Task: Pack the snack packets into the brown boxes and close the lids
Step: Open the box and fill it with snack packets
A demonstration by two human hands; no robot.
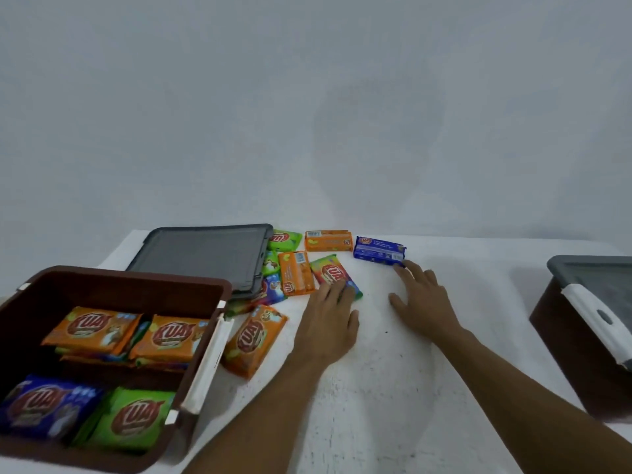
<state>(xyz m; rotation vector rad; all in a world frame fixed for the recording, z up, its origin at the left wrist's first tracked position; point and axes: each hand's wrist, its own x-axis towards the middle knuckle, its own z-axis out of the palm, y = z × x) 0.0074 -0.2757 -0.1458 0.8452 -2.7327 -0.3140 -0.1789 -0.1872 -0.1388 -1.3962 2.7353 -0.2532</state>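
Left hand (328, 319) lies flat, fingers straight, on a glossy rainbow packet (333, 272) whose long axis slants toward the lower right. Right hand (425, 299), fingers spread, touches a rectangular blue packet (379, 250) lying crosswise at centre. An open brown box (136, 280), lower left, and a lidded box (574, 343), right edge, stand on the white surface (393, 388).

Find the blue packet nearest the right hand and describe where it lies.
In the head view, the blue packet lies near the table's far edge, right of an orange packet, with the right hand at its near corner.
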